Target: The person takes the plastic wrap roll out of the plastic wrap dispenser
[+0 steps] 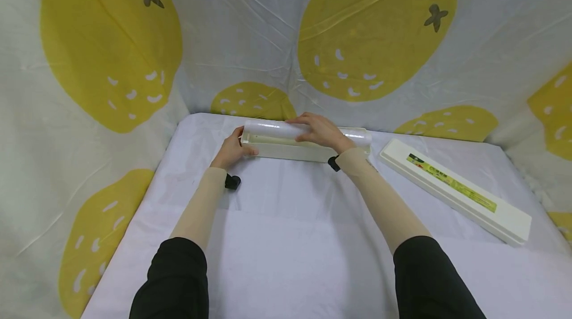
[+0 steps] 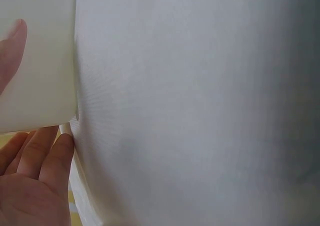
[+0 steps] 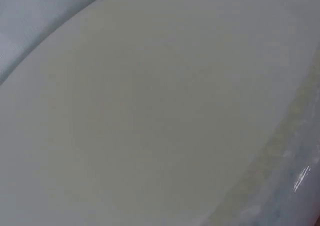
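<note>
A long white box (image 1: pixel 290 151) without its lid lies near the far edge of the table. At its left end, my left hand (image 1: pixel 231 149) grips it, thumb on the front wall and fingers round the end. The left wrist view shows that thumb on the box (image 2: pixel 42 76) and the fingers of the left hand (image 2: pixel 35 176) at its corner. My right hand (image 1: pixel 321 131) holds a shiny roll of cling film (image 1: pixel 268 128) from above, along the box's back side. In the right wrist view the box wall (image 3: pixel 150 106) is close and blurred, with the film roll (image 3: pixel 292 186) at lower right.
A long white lid (image 1: pixel 451 187) with a yellow-green label lies slanted on the right of the table. White cloth (image 1: pixel 290 254) covers the tabletop. Behind and to the sides hangs a white curtain (image 1: pixel 241 26) printed with yellow fruit.
</note>
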`<move>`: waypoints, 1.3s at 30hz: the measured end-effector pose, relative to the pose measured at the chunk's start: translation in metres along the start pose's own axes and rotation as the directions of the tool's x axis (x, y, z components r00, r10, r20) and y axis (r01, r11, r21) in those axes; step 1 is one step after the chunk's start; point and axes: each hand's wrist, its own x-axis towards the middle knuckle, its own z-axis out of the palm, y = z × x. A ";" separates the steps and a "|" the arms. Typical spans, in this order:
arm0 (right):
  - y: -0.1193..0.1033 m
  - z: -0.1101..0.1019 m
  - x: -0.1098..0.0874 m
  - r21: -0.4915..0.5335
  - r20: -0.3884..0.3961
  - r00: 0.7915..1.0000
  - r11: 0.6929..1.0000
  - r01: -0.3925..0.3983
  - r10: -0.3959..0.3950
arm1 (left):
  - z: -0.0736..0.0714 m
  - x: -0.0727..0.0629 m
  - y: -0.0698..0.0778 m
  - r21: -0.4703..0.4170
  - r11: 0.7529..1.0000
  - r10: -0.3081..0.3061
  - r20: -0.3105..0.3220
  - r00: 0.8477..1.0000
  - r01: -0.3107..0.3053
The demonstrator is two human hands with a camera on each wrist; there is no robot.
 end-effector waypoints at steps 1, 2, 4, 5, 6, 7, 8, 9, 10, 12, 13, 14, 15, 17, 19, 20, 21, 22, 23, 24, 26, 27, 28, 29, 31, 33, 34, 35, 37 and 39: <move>0.000 -0.001 0.000 0.004 -0.001 1.000 1.000 0.001 -0.001 | 0.000 0.000 0.000 -0.003 1.000 -0.001 0.000 1.000 0.001; 0.000 -0.001 0.000 0.004 0.000 1.000 1.000 0.001 -0.001 | 0.000 0.000 -0.001 -0.005 1.000 -0.001 0.001 1.000 0.001; 0.001 -0.003 0.000 0.010 -0.002 1.000 1.000 -0.001 0.001 | 0.000 0.000 -0.001 -0.010 1.000 -0.004 0.002 1.000 0.004; 0.001 -0.003 0.000 0.013 -0.004 1.000 1.000 -0.001 0.002 | 0.000 0.000 -0.001 -0.013 1.000 -0.006 0.003 1.000 0.006; 0.001 -0.004 -0.001 0.021 -0.006 1.000 1.000 -0.003 0.003 | 0.000 0.000 -0.001 -0.016 1.000 -0.008 0.003 1.000 0.008; 0.001 -0.005 -0.001 0.026 -0.009 1.000 1.000 -0.004 0.004 | -0.001 0.000 -0.001 -0.018 1.000 -0.009 0.004 1.000 0.009; 0.001 -0.006 -0.001 0.031 -0.011 1.000 1.000 -0.004 0.004 | -0.001 0.000 -0.001 -0.019 1.000 -0.010 0.006 1.000 0.010; 0.000 -0.007 -0.002 0.038 -0.014 1.000 0.999 -0.005 0.006 | -0.001 0.000 -0.001 -0.021 1.000 -0.009 0.007 1.000 0.010; 0.000 -0.008 -0.002 0.041 -0.015 1.000 0.999 -0.006 0.007 | -0.001 0.000 -0.001 -0.021 1.000 -0.009 0.007 1.000 0.009; 0.000 -0.009 -0.003 0.043 -0.017 1.000 0.999 -0.006 0.007 | -0.001 0.000 -0.001 -0.017 1.000 -0.008 0.008 1.000 0.009; -0.001 -0.010 -0.003 0.038 -0.016 1.000 0.999 -0.006 0.006 | -0.001 0.001 -0.001 -0.016 1.000 -0.009 0.009 1.000 0.009; -0.001 -0.010 -0.003 0.037 -0.015 1.000 0.999 -0.005 0.005 | -0.001 0.001 -0.001 -0.014 1.000 -0.008 0.009 1.000 0.008; -0.001 -0.011 -0.003 0.036 -0.014 1.000 0.999 -0.005 0.006 | -0.001 0.001 -0.001 -0.014 1.000 -0.006 0.009 1.000 0.006; -0.001 -0.011 -0.004 0.034 -0.015 1.000 0.999 -0.002 0.002 | -0.001 0.000 -0.001 -0.017 1.000 -0.003 0.011 1.000 0.003; -0.001 -0.012 -0.005 0.035 -0.017 1.000 0.999 0.000 0.001 | -0.002 -0.006 0.009 -0.026 1.000 -0.016 0.021 1.000 0.016; -0.001 -0.013 -0.005 0.037 -0.017 1.000 0.999 0.001 0.000 | -0.002 -0.006 0.009 -0.024 1.000 -0.014 0.020 1.000 0.015; -0.001 -0.013 -0.006 0.037 -0.018 1.000 0.999 0.001 0.000 | -0.002 -0.005 0.009 -0.022 1.000 -0.013 0.019 1.000 0.013; -0.001 -0.014 -0.006 0.037 -0.018 1.000 0.999 0.002 -0.002 | -0.002 -0.005 0.009 -0.020 1.000 -0.013 0.017 1.000 0.013; 0.000 -0.015 -0.007 0.037 -0.019 1.000 0.999 0.002 -0.001 | -0.002 -0.005 0.009 -0.020 1.000 -0.013 0.014 1.000 0.013; 0.000 -0.016 -0.008 0.037 -0.019 1.000 0.999 0.000 0.001 | -0.001 -0.005 0.009 -0.019 1.000 -0.013 0.012 1.000 0.013; 0.001 -0.017 -0.010 0.036 -0.019 1.000 0.999 -0.001 0.001 | 0.000 0.002 -0.001 -0.016 1.000 0.004 -0.002 1.000 -0.004; 0.002 -0.018 -0.011 0.036 -0.020 1.000 0.999 -0.002 0.002 | 0.000 0.002 -0.001 -0.019 1.000 0.005 -0.003 1.000 -0.005; 0.003 -0.019 -0.011 0.036 -0.020 1.000 0.999 -0.003 0.004 | 0.001 0.002 -0.001 -0.023 1.000 0.006 -0.004 1.000 -0.006; 0.003 -0.019 -0.012 0.034 -0.022 1.000 0.999 -0.003 0.004 | 0.001 0.002 -0.001 -0.025 1.000 0.006 -0.004 1.000 -0.006; 0.004 -0.021 -0.014 0.033 -0.025 1.000 0.999 -0.002 0.003 | 0.001 0.002 -0.002 -0.020 1.000 0.006 -0.005 1.000 -0.006; 0.005 -0.022 -0.017 0.030 -0.031 1.000 1.000 -0.004 0.005 | 0.001 0.003 -0.002 -0.013 1.000 0.005 -0.006 1.000 -0.005; 0.006 -0.023 -0.018 0.028 -0.033 0.999 1.000 -0.005 0.006 | 0.001 0.003 -0.002 -0.011 1.000 0.004 -0.008 1.000 -0.004; 0.006 -0.024 -0.019 0.027 -0.034 0.999 1.000 -0.006 0.007 | 0.001 0.003 -0.002 -0.010 1.000 0.003 -0.009 1.000 -0.003; 0.007 -0.026 -0.021 0.026 -0.034 0.999 1.000 -0.014 0.015 | 0.001 0.003 -0.001 -0.010 1.000 0.001 -0.009 1.000 -0.001; 0.007 -0.029 -0.024 0.028 -0.034 0.999 0.999 -0.025 0.026 | 0.001 0.003 -0.001 -0.013 1.000 -0.001 -0.009 1.000 0.001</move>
